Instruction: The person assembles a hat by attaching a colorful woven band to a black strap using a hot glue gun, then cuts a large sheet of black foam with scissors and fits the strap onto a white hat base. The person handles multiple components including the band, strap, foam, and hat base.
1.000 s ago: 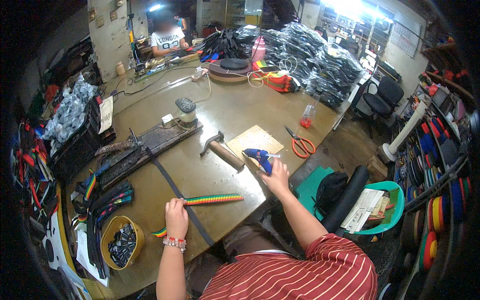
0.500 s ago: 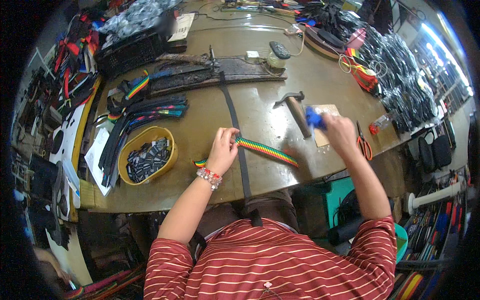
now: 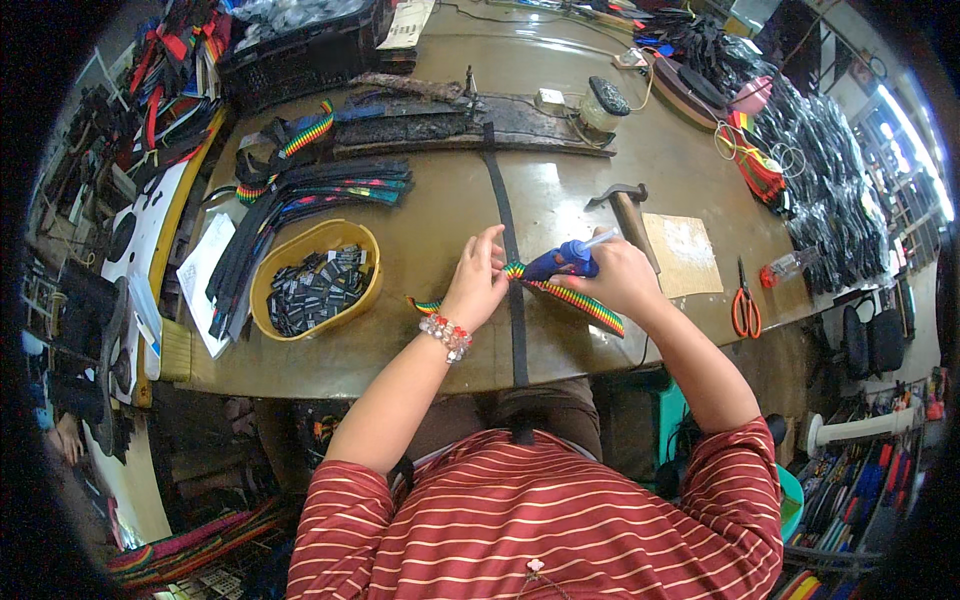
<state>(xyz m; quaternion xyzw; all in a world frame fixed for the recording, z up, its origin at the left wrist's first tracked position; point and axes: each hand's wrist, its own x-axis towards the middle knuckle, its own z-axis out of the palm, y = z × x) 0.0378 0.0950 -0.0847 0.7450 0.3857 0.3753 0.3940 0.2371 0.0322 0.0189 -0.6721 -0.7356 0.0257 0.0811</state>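
In my right hand (image 3: pixel 622 275) is a blue hot glue gun (image 3: pixel 560 262) with a pale glue stick out of its back. Its front end is at a striped green, yellow, red and black strap (image 3: pixel 590 308). This strap lies across a long narrow black strap (image 3: pixel 517 340) that runs down to the table's near edge. Over the left part of the striped strap rests my left hand (image 3: pixel 477 278), fingers stretched out and slightly bent beside the crossing. Part of the striped strap is hidden beneath that hand.
A yellow tub (image 3: pixel 375 285) of small black pieces stands at left, with black straps (image 3: pixel 300 205) behind it. Right of my hands lie a hammer (image 3: pixel 632 225), a tan board (image 3: pixel 685 255) and orange-handled scissors (image 3: pixel 745 308). Farther back are a dark plank (image 3: pixel 540 130) and a lidded jar (image 3: pixel 603 108).
My right hand has brought the glue gun leftward from the tan board to the strap crossing. My left fingers have loosened from their pinch. The whole view has shifted slightly.
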